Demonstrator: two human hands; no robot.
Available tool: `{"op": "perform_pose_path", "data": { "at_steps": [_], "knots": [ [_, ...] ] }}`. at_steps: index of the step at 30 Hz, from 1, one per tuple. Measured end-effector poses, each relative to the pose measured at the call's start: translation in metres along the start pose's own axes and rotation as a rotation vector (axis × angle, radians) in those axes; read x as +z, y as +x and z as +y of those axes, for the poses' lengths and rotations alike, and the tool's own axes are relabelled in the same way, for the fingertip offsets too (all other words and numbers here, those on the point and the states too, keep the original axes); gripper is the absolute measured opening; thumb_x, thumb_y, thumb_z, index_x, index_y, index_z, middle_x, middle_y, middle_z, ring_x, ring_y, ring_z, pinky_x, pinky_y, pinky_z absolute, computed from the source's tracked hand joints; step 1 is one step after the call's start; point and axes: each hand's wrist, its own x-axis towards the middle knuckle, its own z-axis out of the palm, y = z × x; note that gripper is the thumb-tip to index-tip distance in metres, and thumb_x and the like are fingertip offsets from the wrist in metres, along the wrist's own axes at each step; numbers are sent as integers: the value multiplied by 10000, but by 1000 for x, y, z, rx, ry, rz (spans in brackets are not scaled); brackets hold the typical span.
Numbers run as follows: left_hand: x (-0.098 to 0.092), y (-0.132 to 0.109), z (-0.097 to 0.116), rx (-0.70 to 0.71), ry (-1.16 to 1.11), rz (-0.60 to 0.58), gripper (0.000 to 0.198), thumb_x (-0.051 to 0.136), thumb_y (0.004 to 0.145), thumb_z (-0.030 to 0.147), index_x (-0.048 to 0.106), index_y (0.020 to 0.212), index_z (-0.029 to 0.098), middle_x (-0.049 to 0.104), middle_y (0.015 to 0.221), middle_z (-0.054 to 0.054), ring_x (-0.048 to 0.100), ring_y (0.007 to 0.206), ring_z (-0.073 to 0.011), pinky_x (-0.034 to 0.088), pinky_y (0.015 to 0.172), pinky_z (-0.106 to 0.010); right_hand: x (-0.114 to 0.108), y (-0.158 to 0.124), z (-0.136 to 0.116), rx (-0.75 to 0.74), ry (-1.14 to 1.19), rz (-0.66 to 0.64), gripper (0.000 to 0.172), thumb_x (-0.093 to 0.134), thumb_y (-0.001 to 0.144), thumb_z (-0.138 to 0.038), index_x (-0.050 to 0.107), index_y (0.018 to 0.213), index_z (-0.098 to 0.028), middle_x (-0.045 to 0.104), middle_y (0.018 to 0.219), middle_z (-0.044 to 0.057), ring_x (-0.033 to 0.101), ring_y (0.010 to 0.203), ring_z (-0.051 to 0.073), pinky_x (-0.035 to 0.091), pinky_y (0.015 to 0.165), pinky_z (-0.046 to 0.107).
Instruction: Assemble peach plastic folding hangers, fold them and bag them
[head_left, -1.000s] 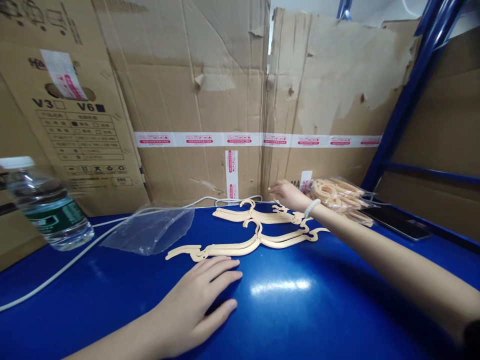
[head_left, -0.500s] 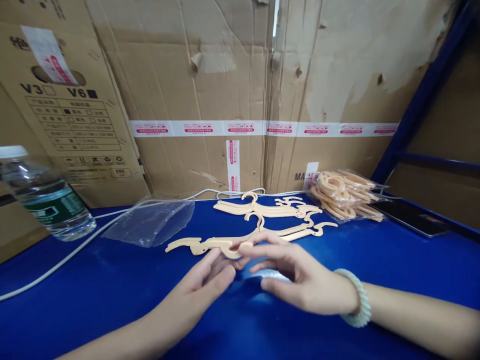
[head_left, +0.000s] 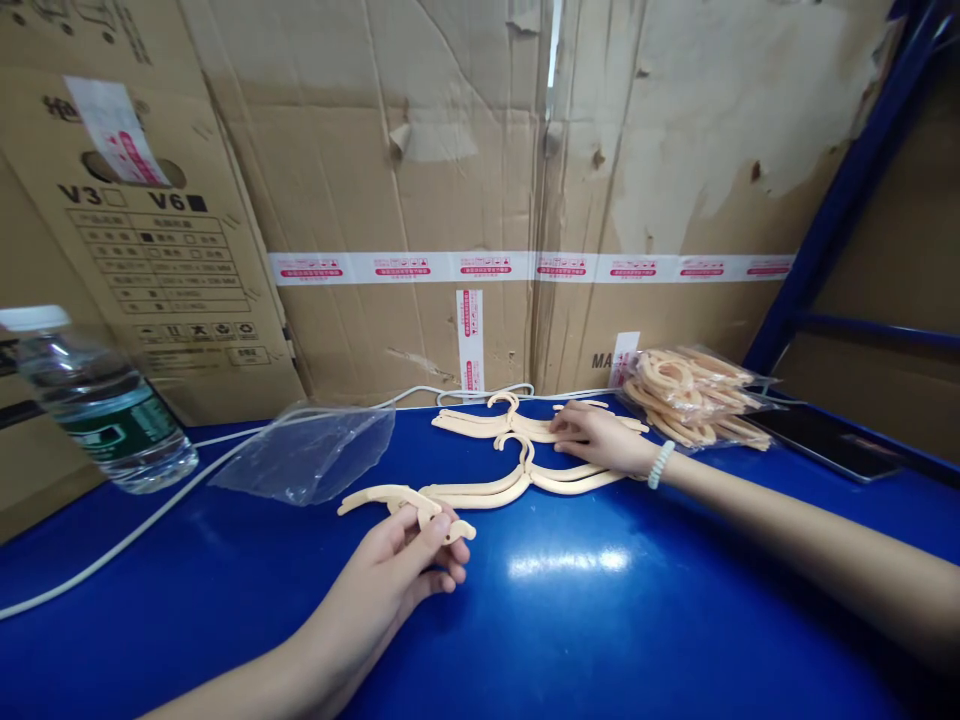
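My left hand (head_left: 409, 565) pinches a small curved beige hanger part (head_left: 427, 505) between thumb and fingers. Behind it lies a beige plastic hanger (head_left: 487, 495) with its hook upward; the held part overlaps its left end in view. Farther back is another beige hanger (head_left: 472, 424), its right side partly hidden. Over that side my right hand (head_left: 604, 438), wearing a pale green bracelet (head_left: 661, 464), reaches with fingers bent down and close together. What lies under those fingertips is hidden. A thin beige piece (head_left: 592, 404) shows just behind the right hand.
Bagged beige hanger parts (head_left: 682, 390) lie at the back right beside a dark phone (head_left: 825, 440). A clear plastic bag (head_left: 300, 455) and a water bottle (head_left: 105, 410) are on the left. A white cable (head_left: 142, 525) crosses the blue table (head_left: 600, 640); cardboard (head_left: 397, 200) stands behind.
My right hand has left the left hand and moved back and right to the rear hanger. My left hand keeps a hanger part, now nearer and tilted down to the right.
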Motion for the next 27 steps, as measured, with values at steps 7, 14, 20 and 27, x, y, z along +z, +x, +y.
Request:
{"op": "perform_pose_path", "data": {
  "at_steps": [7, 14, 20, 27],
  "knots": [
    [-4, 0, 8, 76, 40, 102, 396, 876, 606, 458, 656, 735, 156, 586, 702, 7, 506, 681, -116, 434, 628, -212, -7, 11, -11, 9, -21, 31, 55, 599, 803, -185, 572, 755, -190, 641, 754, 47, 589, 702, 193, 462, 662, 312],
    [-17, 5, 13, 214, 37, 150, 305, 836, 696, 419, 676, 808, 186, 548, 748, 23, 467, 741, -111, 435, 728, -201, -31, -27, -39, 9, 185, 118, 213, 504, 928, -362, 559, 1043, -192, 670, 881, 65, 630, 754, 188, 535, 692, 322],
    [-19, 11, 6, 216, -70, 123, 247, 843, 709, 348, 682, 815, 195, 553, 797, 16, 482, 776, -113, 457, 752, -198, -22, -67, -54, 84, 296, 79, 226, 507, 942, -394, 614, 985, -199, 683, 906, 65, 631, 774, 192, 522, 664, 284],
    [-15, 11, 10, 146, -127, 77, 167, 782, 788, 299, 654, 821, 196, 576, 947, -24, 504, 941, -161, 494, 816, -258, -22, -72, -53, 39, 333, 38, 108, 517, 951, -311, 578, 970, -224, 668, 917, 33, 634, 822, 170, 515, 730, 262]
  ]
}}
